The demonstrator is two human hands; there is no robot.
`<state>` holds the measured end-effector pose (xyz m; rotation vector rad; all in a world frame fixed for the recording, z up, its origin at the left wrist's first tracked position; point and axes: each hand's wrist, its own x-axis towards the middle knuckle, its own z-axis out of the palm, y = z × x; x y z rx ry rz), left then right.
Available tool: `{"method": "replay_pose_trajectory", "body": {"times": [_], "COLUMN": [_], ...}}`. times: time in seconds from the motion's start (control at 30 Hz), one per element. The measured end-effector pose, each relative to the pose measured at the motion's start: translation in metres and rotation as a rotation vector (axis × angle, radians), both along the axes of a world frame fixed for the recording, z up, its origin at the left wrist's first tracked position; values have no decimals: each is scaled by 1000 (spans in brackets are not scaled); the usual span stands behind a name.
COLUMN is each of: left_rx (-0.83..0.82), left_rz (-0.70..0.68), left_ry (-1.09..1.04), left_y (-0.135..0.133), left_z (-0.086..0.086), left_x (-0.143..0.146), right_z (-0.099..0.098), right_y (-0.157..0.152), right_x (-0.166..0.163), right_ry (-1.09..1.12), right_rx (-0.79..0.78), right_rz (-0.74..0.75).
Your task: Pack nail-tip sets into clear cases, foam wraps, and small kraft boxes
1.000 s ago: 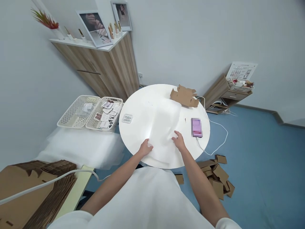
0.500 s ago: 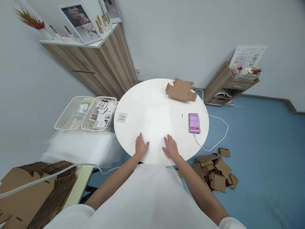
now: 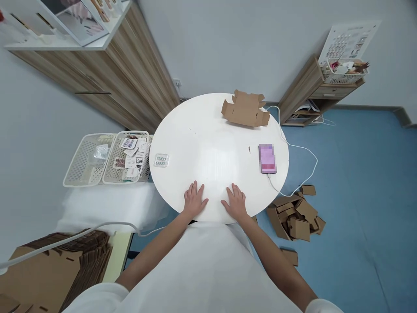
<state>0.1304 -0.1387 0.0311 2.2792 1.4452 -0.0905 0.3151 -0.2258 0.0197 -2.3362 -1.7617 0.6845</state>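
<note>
My left hand (image 3: 193, 200) lies flat, fingers spread, on the near edge of a round white table (image 3: 202, 134). My right hand (image 3: 235, 201) rests the same way a little to its right, also open and holding nothing. Farther out on the table sit a small clear blister pack (image 3: 161, 160) at the left, a phone (image 3: 267, 158) with a white cable (image 3: 301, 150) at the right, and an unfolded brown cardboard box (image 3: 245, 109) at the far side.
Two white plastic baskets (image 3: 107, 158), one holding cards and packets, stand on a white padded surface at the left. Flat cardboard blanks (image 3: 52, 271) are stacked at the lower left. Folded cardboard boxes (image 3: 298, 215) lie on the blue floor at the right. Wooden cabinets line the wall.
Both hands drew back toward the near table edge and flattened out. The white sheet they were smoothing is no longer distinct. The camera tilted downward.
</note>
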Motion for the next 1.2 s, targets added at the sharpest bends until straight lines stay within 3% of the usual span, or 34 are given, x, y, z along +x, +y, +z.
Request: {"method": "replay_pose_trajectory", "body": {"times": [0.23, 0.33, 0.5, 0.63, 0.77, 0.93, 1.2], "left_rx": [-57, -50, 22, -11, -123, -296, -380], "left_rz": [-9, 97, 414, 523, 668, 715, 764], "left_ry": [-128, -220, -395, -583, -724, -817, -952], "left_y": [2, 18, 81, 140, 178, 186, 174], "left_z": [2, 4, 4, -1, -10, -18, -19], "left_x": [-10, -28, -86, -127, -144, -144, -142], "right_z": [7, 15, 26, 29, 31, 29, 28], "right_y": [1, 19, 85, 151, 204, 233, 228], "right_x": [-9, -22, -69, -120, -163, -187, -183], "right_ry": [4, 30, 255, 539, 761, 988, 1010], "right_rx": [127, 207, 249, 71, -73, -151, -116], "right_rz": [-66, -75, -49, -94, -169, -268, -289]}}
